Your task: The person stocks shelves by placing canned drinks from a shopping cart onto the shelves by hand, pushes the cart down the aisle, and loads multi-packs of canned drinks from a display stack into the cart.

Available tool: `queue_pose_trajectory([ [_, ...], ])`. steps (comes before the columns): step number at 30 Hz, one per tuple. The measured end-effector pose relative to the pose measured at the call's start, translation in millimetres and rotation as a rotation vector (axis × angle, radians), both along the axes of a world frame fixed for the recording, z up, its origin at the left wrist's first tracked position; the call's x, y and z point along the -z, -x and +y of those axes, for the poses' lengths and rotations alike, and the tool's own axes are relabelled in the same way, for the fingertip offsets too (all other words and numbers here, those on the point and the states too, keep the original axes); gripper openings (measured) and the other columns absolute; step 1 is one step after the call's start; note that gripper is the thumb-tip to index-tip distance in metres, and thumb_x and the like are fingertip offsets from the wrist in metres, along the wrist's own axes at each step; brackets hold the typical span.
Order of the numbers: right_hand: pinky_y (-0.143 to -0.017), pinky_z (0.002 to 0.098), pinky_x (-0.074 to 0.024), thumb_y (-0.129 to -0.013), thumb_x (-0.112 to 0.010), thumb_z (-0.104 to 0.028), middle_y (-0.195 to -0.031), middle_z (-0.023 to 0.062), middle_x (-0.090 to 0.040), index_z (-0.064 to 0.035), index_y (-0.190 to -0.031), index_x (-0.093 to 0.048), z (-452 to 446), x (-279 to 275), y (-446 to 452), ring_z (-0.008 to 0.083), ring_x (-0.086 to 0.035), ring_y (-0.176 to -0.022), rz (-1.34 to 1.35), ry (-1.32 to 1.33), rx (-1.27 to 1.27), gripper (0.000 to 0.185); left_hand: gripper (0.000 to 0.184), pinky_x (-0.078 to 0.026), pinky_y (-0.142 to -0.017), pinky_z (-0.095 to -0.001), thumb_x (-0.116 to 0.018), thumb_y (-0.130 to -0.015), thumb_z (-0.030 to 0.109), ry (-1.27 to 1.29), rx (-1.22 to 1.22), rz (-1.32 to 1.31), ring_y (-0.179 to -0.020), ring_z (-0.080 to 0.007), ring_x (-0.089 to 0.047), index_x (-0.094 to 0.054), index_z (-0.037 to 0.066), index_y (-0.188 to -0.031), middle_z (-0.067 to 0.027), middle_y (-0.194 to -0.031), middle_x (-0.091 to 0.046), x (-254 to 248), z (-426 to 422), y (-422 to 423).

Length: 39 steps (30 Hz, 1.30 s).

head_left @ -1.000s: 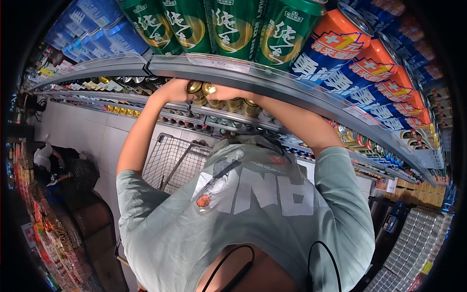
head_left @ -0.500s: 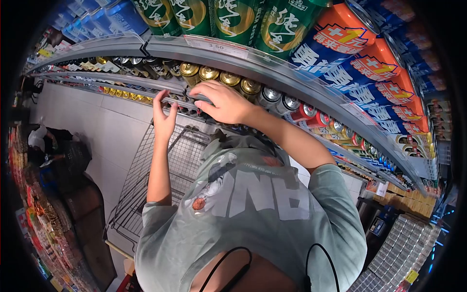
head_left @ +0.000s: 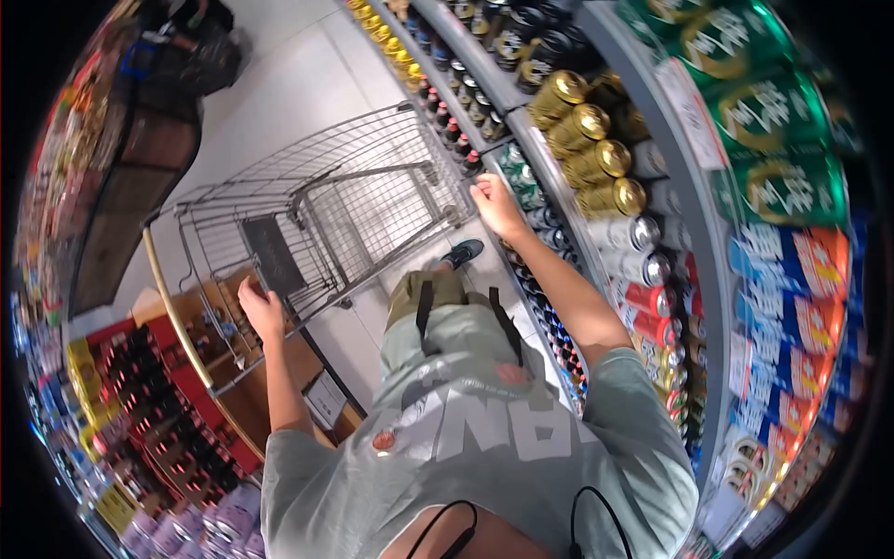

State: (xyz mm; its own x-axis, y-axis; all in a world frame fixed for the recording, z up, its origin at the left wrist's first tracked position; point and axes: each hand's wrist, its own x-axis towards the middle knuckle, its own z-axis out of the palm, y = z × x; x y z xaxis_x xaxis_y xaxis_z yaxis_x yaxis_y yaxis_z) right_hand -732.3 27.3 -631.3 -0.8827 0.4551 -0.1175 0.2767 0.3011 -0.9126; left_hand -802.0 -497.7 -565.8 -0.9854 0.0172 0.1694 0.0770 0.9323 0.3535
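My left hand point(head_left: 262, 312) is over the shopping cart's rear end, beside the dark seat panel point(head_left: 273, 256). Its thumb and fingers are apart and nothing shows in them. My right hand point(head_left: 500, 207) is between the front corner of the wire shopping cart point(head_left: 363, 210) and the drinks shelf. Its fingers are curled in; whether they hold anything is hidden. Small dark bottles with red caps point(head_left: 452, 130) stand on the low shelf just beyond it. Gold cans point(head_left: 596, 160) line a higher shelf to its right.
The cart's pale handle bar point(head_left: 177, 307) is at left. Green can packs point(head_left: 773, 121) and blue-orange packs point(head_left: 792, 307) fill the upper right shelf. A display of dark bottles point(head_left: 158, 401) stands lower left, with a long display case point(head_left: 140, 186) above it. My shoe point(head_left: 463, 252) is on pale tiles.
The view has turned, so the shelves now lie at right and the cart shows fully. My hands, close together at the shelf before, are apart; the left has moved down over the cart.
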Motion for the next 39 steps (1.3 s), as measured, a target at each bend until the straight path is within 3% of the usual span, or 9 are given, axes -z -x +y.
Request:
queue_pose_trajectory([
  [5, -0.102, 0.0464, -0.0425, -0.078, -0.076, -0.038, -0.134, 0.0235, -0.051, -0.0013, -0.135, -0.045, 7, 76, 37, 0.0394, -0.050, -0.124, -0.330, -0.385, -0.054, 0.075, 0.062, -0.038, -0.105, -0.0454, -0.069, -0.080, 0.008, 0.138, -0.141, 0.047, -0.124, -0.0416, -0.045, -0.041, -0.006, -0.133, -0.0257, -0.131, -0.048, 23, -78, -15],
  [7, -0.104, 0.0450, -0.0418, -0.077, -0.076, -0.044, -0.137, 0.0257, -0.052, 0.0006, -0.138, -0.045, 0, 79, 60, 0.0390, -0.050, -0.127, -0.574, -0.339, -0.063, 0.081, 0.069, -0.040, -0.104, -0.0446, -0.075, -0.079, 0.026, 0.120, -0.308, -0.165, -0.123, -0.0421, -0.046, -0.044, -0.008, -0.131, -0.0283, -0.130, -0.048, 48, -114, 1],
  [13, -0.083, 0.0496, -0.0539, -0.087, -0.066, -0.031, -0.098, 0.0212, -0.071, -0.0063, -0.100, -0.069, -23, 112, 64, 0.0397, -0.068, -0.094, -0.623, -0.407, 0.073, 0.028, 0.077, -0.050, -0.092, -0.0481, -0.074, -0.073, 0.044, 0.466, -0.568, -0.494, -0.109, -0.0430, -0.062, -0.049, -0.008, -0.123, -0.0279, -0.112, -0.065, 17, -104, 76],
  [14, -0.080, 0.0496, -0.0545, -0.087, -0.064, -0.029, -0.093, 0.0205, -0.071, -0.0067, -0.096, -0.069, -25, 111, 55, 0.0395, -0.069, -0.091, -0.587, -0.432, 0.090, 0.024, 0.078, -0.051, -0.091, -0.0485, -0.072, -0.074, 0.046, 0.478, -0.443, -0.789, -0.110, -0.0429, -0.062, -0.047, -0.008, -0.124, -0.0275, -0.114, -0.065, 46, -146, 100],
  [17, -0.078, 0.0482, -0.0550, -0.088, -0.062, -0.029, -0.087, 0.0200, -0.071, -0.0064, -0.095, -0.068, -30, 103, 40, 0.0396, -0.069, -0.086, -0.588, -0.436, 0.103, 0.024, 0.068, -0.051, -0.089, -0.0480, -0.068, -0.080, 0.043, 0.365, -0.548, -0.459, -0.104, -0.0436, -0.064, -0.046, -0.002, -0.127, -0.0233, -0.109, -0.068, 103, -175, 103],
  [21, -0.078, 0.0474, -0.0544, -0.089, -0.061, -0.027, -0.085, 0.0196, -0.071, -0.0061, -0.096, -0.068, -39, 113, 9, 0.0381, -0.069, -0.084, -0.560, -0.418, 0.132, 0.023, 0.046, -0.052, -0.084, -0.0506, -0.058, -0.090, 0.040, 0.533, -0.552, -0.349, -0.097, -0.0443, -0.065, -0.043, 0.002, -0.112, -0.0239, -0.105, -0.068, 79, -123, 68],
  [29, -0.076, 0.0481, -0.0538, -0.090, -0.060, -0.026, -0.080, 0.0186, -0.070, -0.0060, -0.099, -0.067, -67, 105, -93, 0.0385, -0.069, -0.079, -0.501, -0.318, 0.247, 0.023, 0.039, -0.048, -0.080, -0.0540, -0.048, -0.096, 0.037, 0.466, -0.564, -0.129, -0.097, -0.0415, -0.065, -0.041, 0.010, -0.123, -0.0168, -0.113, -0.068, 81, -121, 3],
  [34, -0.073, 0.0483, -0.0545, -0.086, -0.063, -0.022, -0.082, 0.0204, -0.070, -0.0083, -0.108, -0.067, -114, 111, -199, 0.0392, -0.069, -0.078, -0.515, -0.327, 0.312, 0.026, 0.070, -0.045, -0.092, -0.0493, -0.060, -0.089, 0.045, 0.264, -0.402, -0.300, -0.113, -0.0439, -0.058, -0.031, 0.006, -0.141, -0.0239, -0.130, -0.056, 72, -164, -48],
  [39, -0.075, 0.0483, -0.0548, -0.085, -0.064, -0.025, -0.083, 0.0203, -0.070, -0.0077, -0.106, -0.069, -157, 117, -308, 0.0396, -0.068, -0.081, -0.522, -0.310, 0.437, 0.027, 0.073, -0.040, -0.098, -0.0401, -0.072, -0.086, 0.027, -0.088, -0.227, -0.315, -0.112, -0.0310, -0.052, -0.028, -0.004, -0.136, -0.0206, -0.126, -0.048, 83, -210, -98],
])
